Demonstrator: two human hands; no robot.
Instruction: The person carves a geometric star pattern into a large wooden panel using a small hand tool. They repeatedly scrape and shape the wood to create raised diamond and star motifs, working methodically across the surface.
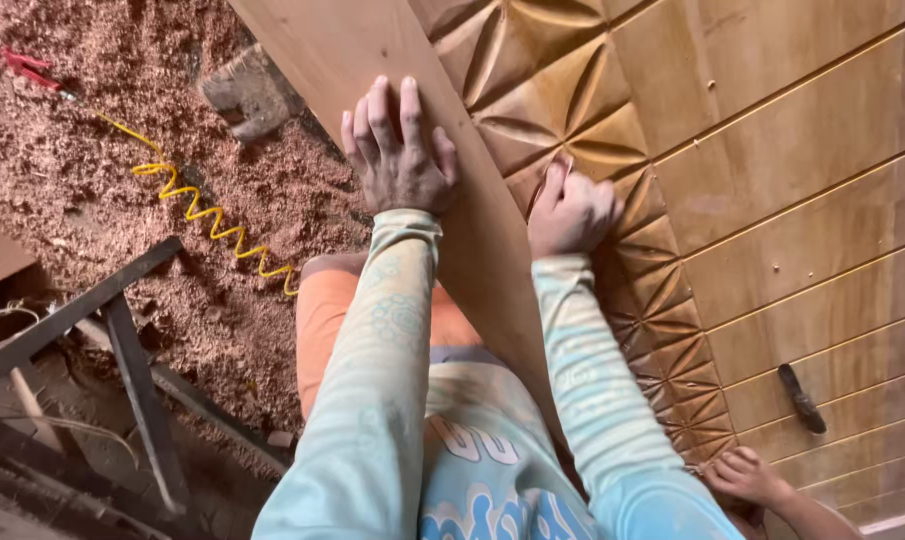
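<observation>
Head view: we work with both hands on a carved wooden door panel [773, 150].

Our left hand [401, 155] lies flat on the plain board [373, 50] along the panel's edge, its fingers [378, 115] apart and stretched out, clamped on nothing. Our right hand [571, 212] rests just beside it on the band of carved leaf shapes [543, 100], fingers curled together around a small folded piece of what looks like sandpaper [556, 172], which presses against the carving at the fingertips. The panel runs diagonally across the view, from the top centre down to the lower right. A dark tool [802, 398] lies on the grooved part of the panel, well apart from both hands. Sawdust [123, 120] covers the floor on the left, with a coiled yellow hose [213, 215] across it.
</observation>
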